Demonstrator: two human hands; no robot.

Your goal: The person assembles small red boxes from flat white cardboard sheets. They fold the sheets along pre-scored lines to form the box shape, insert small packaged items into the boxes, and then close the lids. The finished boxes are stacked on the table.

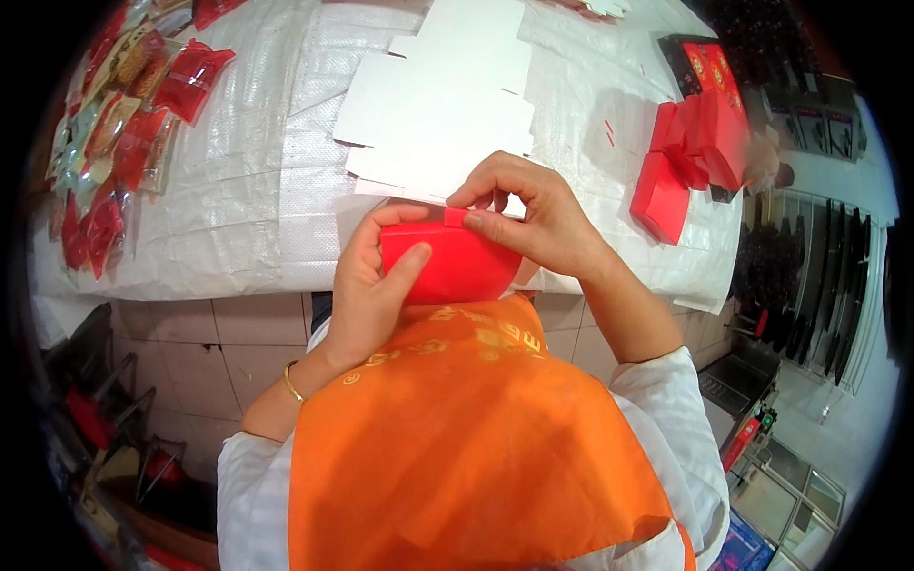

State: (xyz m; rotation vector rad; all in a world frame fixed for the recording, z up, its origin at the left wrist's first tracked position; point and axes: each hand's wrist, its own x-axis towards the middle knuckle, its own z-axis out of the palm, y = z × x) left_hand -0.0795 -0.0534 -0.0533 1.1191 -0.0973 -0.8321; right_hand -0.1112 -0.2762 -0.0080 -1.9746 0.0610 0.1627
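Note:
A red cardboard box (452, 269) is held close against my orange apron, at the near edge of the table. My left hand (374, 271) grips its left end, thumb on the near face and fingers behind the top edge. My right hand (528, 214) pinches a small red flap (456, 217) at the box's top edge between thumb and forefinger. The inside of the box and its far side are hidden. Just beyond both hands lie flat white cardboard blanks (438, 105), stacked and notched along their edges.
Several folded red boxes (681, 157) are piled at the table's right, beside a black-and-red printed box (705, 67). Clear and red packets (133, 114) are heaped at the left. A white woven sheet (238, 190) covers the table. Small red scraps (610, 133) lie right of the blanks.

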